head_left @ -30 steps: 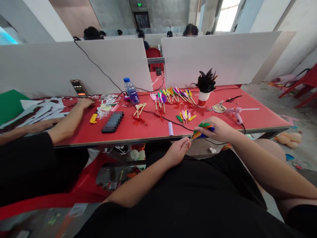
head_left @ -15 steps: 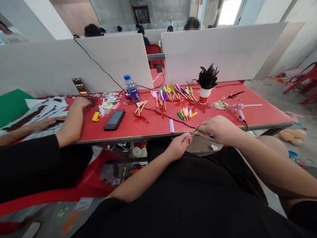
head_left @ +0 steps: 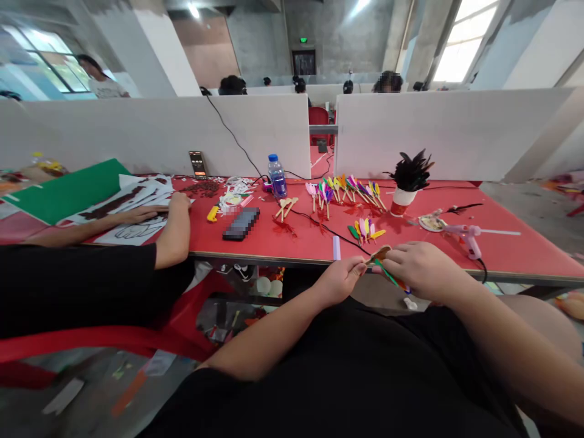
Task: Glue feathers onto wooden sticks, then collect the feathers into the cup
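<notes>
My left hand (head_left: 340, 280) is closed on the handle end of a wooden spoon (head_left: 381, 252), just in front of the table edge. My right hand (head_left: 417, 269) wraps round the spoon's wide end, with a green, orange and blue feather piece (head_left: 389, 275) under its fingers. Beyond my hands lie loose coloured feathers (head_left: 366, 230). Farther back are rows of feathered sticks (head_left: 360, 190) with red strands. Several plain wooden spoons (head_left: 286, 208) lie left of them. A pink glue gun (head_left: 466, 238) rests to the right of my hands.
A paper cup (head_left: 402, 202) holds black feathers. Left of it stand a blue-capped bottle (head_left: 277, 179) and a lilac piece (head_left: 336, 248). A black phone (head_left: 241, 224) lies near the table edge (head_left: 274, 260). A person's arms (head_left: 176, 225) work over paper at the left.
The view has tilted up and swung left. The wide end of the spoon now shows between my hands, and the feathers by my right hand hang lower.
</notes>
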A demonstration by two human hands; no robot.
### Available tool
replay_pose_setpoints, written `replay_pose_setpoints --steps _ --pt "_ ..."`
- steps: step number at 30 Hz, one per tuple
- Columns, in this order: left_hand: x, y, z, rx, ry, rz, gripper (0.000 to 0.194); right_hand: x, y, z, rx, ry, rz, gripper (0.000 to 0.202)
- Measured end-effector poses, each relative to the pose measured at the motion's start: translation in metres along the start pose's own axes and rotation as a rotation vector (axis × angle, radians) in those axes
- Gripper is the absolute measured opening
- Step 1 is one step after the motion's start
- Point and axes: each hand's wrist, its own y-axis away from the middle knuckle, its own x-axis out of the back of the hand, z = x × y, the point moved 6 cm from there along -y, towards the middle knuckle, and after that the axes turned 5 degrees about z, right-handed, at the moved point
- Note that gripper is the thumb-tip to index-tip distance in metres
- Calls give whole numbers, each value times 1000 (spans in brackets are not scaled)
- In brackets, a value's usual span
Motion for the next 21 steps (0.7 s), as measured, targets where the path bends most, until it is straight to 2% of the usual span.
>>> replay_pose_setpoints --steps 5,9,12,15,17,21 --pt "3 -1 -2 13 -25 20 41 -5 -7 -2 42 -27 -26 18" --pt "5 -2 -3 33 -92 26 40 -9 -7 14 8 -117 -40 19" --pt "6 -7 -4 38 -84 50 39 -12 -4 27 -62 -159 -5 36" --pt "6 -12 -7 69 -90 80 37 -20 -1 30 -96 -136 40 48" --pt "5 -14 -9 82 -102 94 37 -27 0 29 -81 -86 36 44" --pt "-2 -17 -16 105 -75 75 37 -43 -1 25 7 -40 -55 21"
